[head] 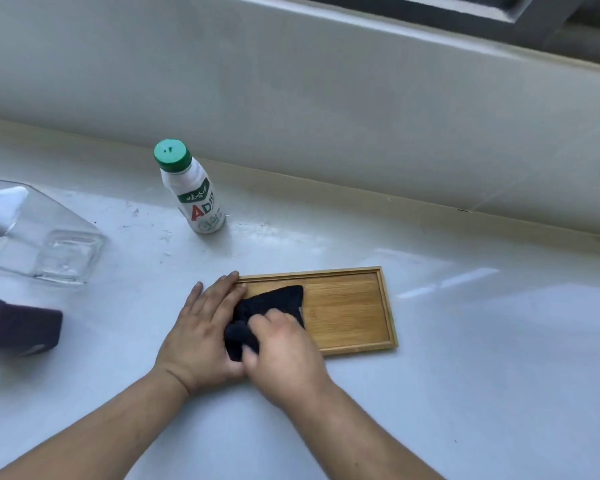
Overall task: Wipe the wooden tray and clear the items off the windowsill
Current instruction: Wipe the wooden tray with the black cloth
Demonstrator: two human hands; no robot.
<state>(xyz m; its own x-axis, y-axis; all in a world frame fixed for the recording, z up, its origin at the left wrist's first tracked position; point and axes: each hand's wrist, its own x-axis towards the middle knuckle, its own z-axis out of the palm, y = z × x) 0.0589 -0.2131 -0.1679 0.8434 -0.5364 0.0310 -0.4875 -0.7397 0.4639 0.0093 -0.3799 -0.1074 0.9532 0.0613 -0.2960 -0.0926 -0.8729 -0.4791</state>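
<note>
Two bare hands meet at the left end of a wooden tray [347,306] that lies flat on a white windowsill [465,375], near the middle of the view. The right hand [284,355] is closed over a dark cloth [264,310], fingers curled on top of the bunched fabric and pressing it down onto the tray's left part; a loose flap of the cloth spreads toward the far rim. The left hand [201,330] lies flat and open, fingers together and extended, palm down on the sill with its fingertips touching the tray's far-left corner; it grips nothing. The two hands touch each other at the thumb side, just beside the cloth. The right half of the tray is bare, showing its bamboo grain and raised rim.

Farther back and to the left, a small white drink bottle [196,192] with a green cap stands upright on the sill, well apart from the tray and close to the wall. At the far left lies a clear plastic container [49,247] on its side, with something white inside that is too blurred to tell. Nearer, at the left edge, a dark purple object [18,327] rests on the sill, partly cut off by the frame.
</note>
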